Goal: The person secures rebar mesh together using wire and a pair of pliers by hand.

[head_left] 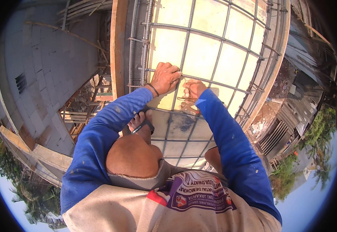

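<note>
A grid of steel rebar (204,33) lies over a pale yellow panel (170,46) in front of me. My left hand (165,79) is closed over a crosswise bar, its fingertips at a crossing of two bars. Just right of it, my right hand (193,89) is closed in a pinch on thin tie wire (184,78), which reaches toward the same crossing. Below the right fingers shows a small cluster of thin brownish wires (187,99); whether the hand grips them too, I cannot tell.
Boards (119,50) edge the panel at the left, with a drop beyond. My sandalled foot (141,123) stands on the grid near my left forearm. A grey block wall (37,73) rises far left; corrugated roofing (288,127) lies lower right.
</note>
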A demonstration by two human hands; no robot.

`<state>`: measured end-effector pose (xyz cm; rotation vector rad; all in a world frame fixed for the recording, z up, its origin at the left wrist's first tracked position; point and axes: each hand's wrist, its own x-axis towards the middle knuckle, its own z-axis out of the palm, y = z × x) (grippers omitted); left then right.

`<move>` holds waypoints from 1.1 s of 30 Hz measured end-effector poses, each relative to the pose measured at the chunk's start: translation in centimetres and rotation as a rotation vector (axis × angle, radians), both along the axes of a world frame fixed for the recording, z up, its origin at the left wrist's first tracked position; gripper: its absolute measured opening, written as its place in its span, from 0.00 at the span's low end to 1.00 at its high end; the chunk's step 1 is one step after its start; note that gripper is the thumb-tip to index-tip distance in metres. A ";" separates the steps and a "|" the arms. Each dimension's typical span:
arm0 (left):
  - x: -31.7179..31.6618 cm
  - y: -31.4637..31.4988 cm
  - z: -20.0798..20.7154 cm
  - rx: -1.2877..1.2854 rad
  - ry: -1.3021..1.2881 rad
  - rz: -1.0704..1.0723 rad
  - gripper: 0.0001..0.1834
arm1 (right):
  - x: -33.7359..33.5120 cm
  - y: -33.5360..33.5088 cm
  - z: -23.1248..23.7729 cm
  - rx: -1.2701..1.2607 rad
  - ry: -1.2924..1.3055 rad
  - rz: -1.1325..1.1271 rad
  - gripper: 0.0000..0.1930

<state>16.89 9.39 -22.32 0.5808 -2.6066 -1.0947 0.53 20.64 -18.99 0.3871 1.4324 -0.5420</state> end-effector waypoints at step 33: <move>0.1 -0.7 1.0 0.029 -0.020 -0.052 0.17 | -3.2 14.9 4.6 -0.490 0.770 1.890 0.10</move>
